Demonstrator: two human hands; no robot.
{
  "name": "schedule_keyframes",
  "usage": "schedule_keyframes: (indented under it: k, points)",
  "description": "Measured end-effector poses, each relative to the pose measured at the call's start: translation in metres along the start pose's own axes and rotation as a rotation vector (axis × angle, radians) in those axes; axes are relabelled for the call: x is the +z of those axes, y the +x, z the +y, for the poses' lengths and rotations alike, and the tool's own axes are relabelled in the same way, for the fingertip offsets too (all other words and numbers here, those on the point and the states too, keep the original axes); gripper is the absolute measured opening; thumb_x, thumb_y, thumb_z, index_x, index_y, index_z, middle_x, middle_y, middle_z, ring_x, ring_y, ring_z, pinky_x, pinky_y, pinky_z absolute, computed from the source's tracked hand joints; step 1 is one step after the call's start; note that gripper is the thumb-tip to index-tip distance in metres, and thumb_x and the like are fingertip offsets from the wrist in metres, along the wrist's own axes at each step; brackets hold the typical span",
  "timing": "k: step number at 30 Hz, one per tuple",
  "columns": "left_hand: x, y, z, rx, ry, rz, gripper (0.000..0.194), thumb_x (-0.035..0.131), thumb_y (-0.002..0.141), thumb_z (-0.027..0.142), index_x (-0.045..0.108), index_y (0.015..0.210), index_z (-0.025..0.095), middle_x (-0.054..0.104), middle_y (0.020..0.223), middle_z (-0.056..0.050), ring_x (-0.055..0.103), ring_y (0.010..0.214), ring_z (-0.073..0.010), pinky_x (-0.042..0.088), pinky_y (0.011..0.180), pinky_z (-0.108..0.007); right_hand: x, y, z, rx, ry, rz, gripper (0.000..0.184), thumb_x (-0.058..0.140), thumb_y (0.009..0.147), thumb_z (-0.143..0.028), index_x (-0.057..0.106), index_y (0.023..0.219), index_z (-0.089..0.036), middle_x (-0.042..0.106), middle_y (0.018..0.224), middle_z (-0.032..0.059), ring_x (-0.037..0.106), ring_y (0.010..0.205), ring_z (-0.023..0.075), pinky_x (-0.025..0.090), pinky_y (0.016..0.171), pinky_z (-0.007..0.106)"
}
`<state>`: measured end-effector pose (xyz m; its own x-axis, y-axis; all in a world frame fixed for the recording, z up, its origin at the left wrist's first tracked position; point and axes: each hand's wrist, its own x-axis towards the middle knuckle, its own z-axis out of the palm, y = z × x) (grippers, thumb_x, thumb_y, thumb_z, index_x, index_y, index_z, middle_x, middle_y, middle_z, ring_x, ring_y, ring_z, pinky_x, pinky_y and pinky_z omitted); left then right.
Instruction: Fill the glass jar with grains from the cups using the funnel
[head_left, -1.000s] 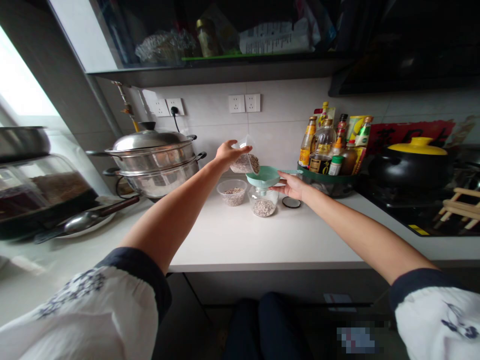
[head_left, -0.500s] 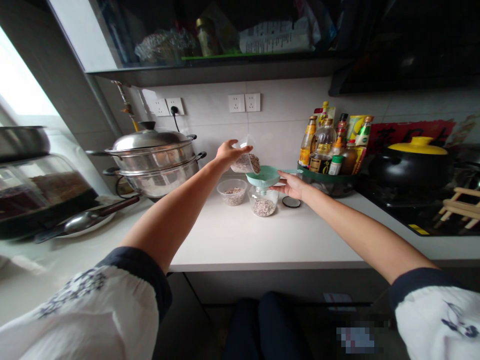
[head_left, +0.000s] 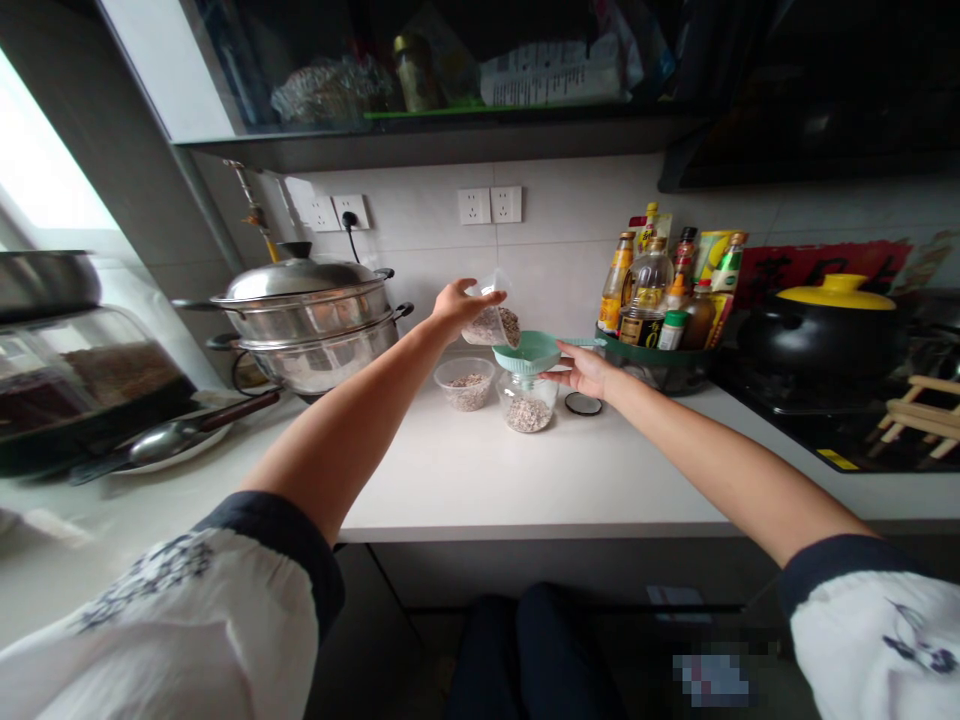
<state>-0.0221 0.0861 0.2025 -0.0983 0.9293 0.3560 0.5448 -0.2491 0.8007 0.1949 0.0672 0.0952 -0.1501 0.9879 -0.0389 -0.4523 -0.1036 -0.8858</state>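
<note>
My left hand (head_left: 459,308) grips a clear plastic container (head_left: 491,322), tilted to the right, with speckled grains or seeds gathered at its lower side. Its mouth is close above a mint-green funnel (head_left: 527,352). The funnel sits over the mouth of a clear jar (head_left: 528,404) that holds a layer of the same pale speckled grains. My right hand (head_left: 585,372) holds the funnel at its right side, by the handle, fingers below the rim. Left of the jar stands a clear plastic bowl (head_left: 466,385) of similar grains. A round dark-rimmed lid (head_left: 583,403) lies right of the jar.
A steel steamer pot (head_left: 311,320) stands at the left, near a ladle (head_left: 161,447) on a plate. Sauce bottles (head_left: 651,285) fill a dark tray behind my right hand. Further right, a black pot with a yellow lid (head_left: 836,291) is on the stove. Cabinets hang overhead.
</note>
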Motion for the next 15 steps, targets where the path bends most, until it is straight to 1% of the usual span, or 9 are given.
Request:
schedule_keyframes:
  k: [7,15]
  points:
    - [0.0004,0.0007,0.0003,0.009,-0.008,-0.005,0.083,0.079,0.058,0.052,0.053,0.13,0.019,0.062,0.119,-0.011,0.063,0.099,-0.0221,0.048,0.074,-0.023,-0.0022,0.0018,0.0013,-0.004,0.006,-0.02,0.01,0.055,0.088,-0.02,0.058,0.096,-0.015,0.069,0.084,0.0063,0.068,0.075,0.0181,0.062,0.066,0.032]
    - [0.0009,0.0018,-0.0009,0.021,-0.012,-0.011,0.085,0.079,0.057,0.052,0.053,0.131,0.018,0.062,0.119,-0.011,0.063,0.099,-0.0223,0.048,0.074,-0.023,0.0013,-0.002,-0.0006,-0.01,0.001,0.005,0.009,0.054,0.088,-0.019,0.059,0.093,-0.014,0.068,0.084,0.0075,0.068,0.073,0.0177,0.061,0.065,0.031]
